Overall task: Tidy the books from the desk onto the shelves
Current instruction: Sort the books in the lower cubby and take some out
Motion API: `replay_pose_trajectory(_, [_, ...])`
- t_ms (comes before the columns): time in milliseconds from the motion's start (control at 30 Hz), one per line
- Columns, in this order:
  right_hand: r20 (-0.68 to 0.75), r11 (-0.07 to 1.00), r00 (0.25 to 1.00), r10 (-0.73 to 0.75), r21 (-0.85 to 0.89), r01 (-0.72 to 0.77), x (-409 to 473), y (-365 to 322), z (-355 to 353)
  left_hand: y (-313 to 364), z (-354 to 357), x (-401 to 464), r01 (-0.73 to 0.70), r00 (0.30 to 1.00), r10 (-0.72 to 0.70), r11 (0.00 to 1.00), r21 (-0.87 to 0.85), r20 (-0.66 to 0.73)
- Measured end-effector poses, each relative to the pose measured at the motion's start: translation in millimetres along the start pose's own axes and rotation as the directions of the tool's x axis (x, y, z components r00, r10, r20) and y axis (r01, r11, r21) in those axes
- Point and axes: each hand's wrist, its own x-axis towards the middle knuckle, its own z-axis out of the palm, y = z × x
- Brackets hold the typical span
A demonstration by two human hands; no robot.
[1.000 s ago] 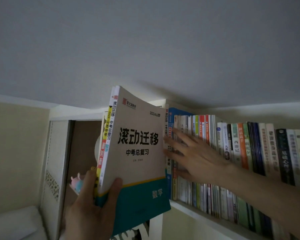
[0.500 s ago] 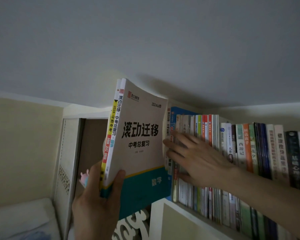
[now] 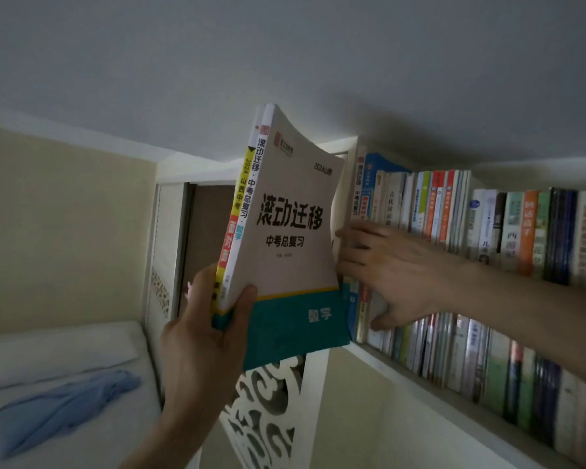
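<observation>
Two books [image 3: 291, 238] gripped in left hand [image 3: 200, 336]; right hand [image 3: 393, 275], fingers straight, against packed shelf row [image 3: 487, 231].

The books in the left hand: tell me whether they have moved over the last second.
Yes. The held books have risen against the shelved books, their top now well above that row, and stay left of it.

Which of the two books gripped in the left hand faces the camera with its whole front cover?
The white book with the teal bottom band; the yellow-spined book behind it shows only its spine.
</observation>
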Motion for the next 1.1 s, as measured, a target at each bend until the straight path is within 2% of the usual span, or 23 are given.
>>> replay_pose_trajectory(167, [-0.058,0.999,0.997,-0.049,-0.009,0.049,-1,2,-3,1,-7,-9,-0.037,0.999,0.037,0.999,0.032,-0.006])
replay_pose_trajectory(333, [-0.054,0.997,0.996,-0.067,-0.029,0.066,-13,2,-8,4,-10,-15,-0.055,0.998,0.056,0.998,0.009,-0.033])
replay_pose_trajectory(500, [-0.095,0.998,0.994,-0.048,-0.036,0.044,-24,3,-10,17,2,-18,-0.030,0.999,0.030,0.996,-0.081,0.009])
replay_pose_trajectory(633, [-0.109,0.997,0.992,-0.063,-0.045,0.058,-27,1,-9,17,14,-17,-0.077,0.994,0.082,0.995,-0.070,0.067])
replay_pose_trajectory(833, [-0.127,0.998,0.990,-0.065,-0.030,0.062,-29,3,-7,16,27,2,0.006,0.996,0.010,0.984,-0.181,0.087])
replay_pose_trajectory(900, [-0.131,0.999,0.990,-0.049,-0.029,0.046,-31,5,-6,18,40,8,0.028,0.994,-0.007,0.981,-0.194,0.110])
replay_pose_trajectory(1000, [-0.151,1.000,0.988,-0.029,0.000,0.029,-32,8,-5,24,67,11,-0.016,0.989,0.041,0.984,-0.175,0.142])
replay_pose_trajectory(1100, [-0.159,0.999,0.986,0.047,0.032,-0.043,-34,8,-3,34,82,4,-0.004,0.988,0.037,0.978,-0.208,0.152])
